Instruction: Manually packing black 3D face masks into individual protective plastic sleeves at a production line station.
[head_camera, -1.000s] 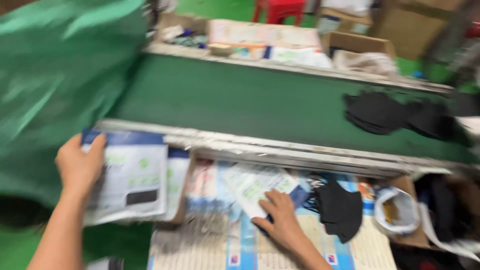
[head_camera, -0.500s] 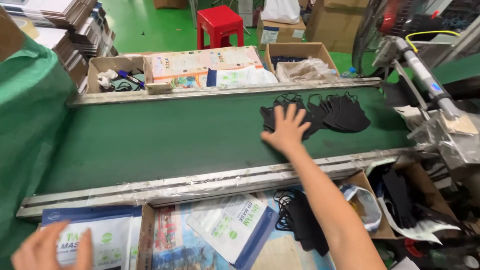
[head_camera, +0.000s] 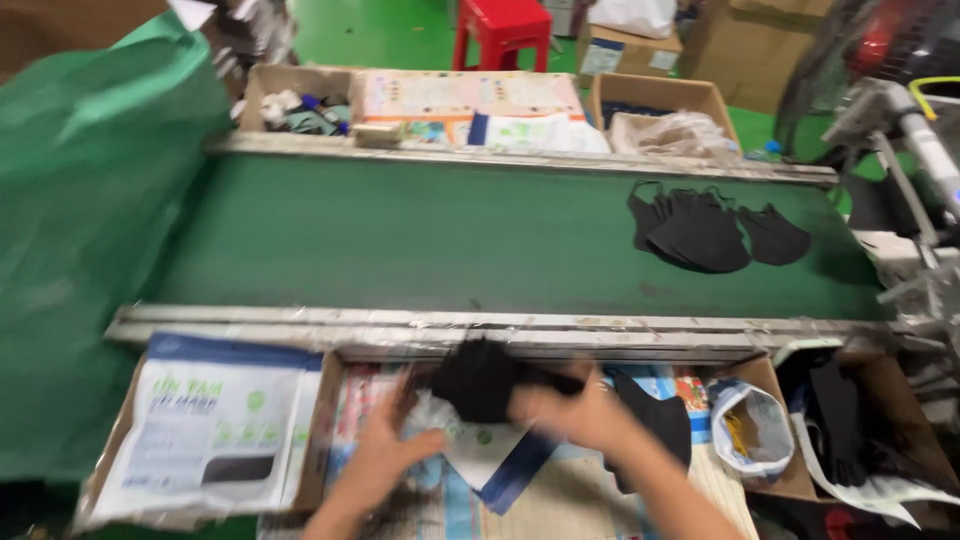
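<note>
I see both hands low at the bench: right hand (head_camera: 580, 415) grips a black mask (head_camera: 485, 378), left hand (head_camera: 385, 455) pinches a white pouch (head_camera: 470, 440) just below it (motion blur, exact grip unclear). Left box (head_camera: 315, 440) holds stacked pouches (head_camera: 215, 425); more masks (head_camera: 705, 230) lie on the green belt (head_camera: 420, 235).
</note>
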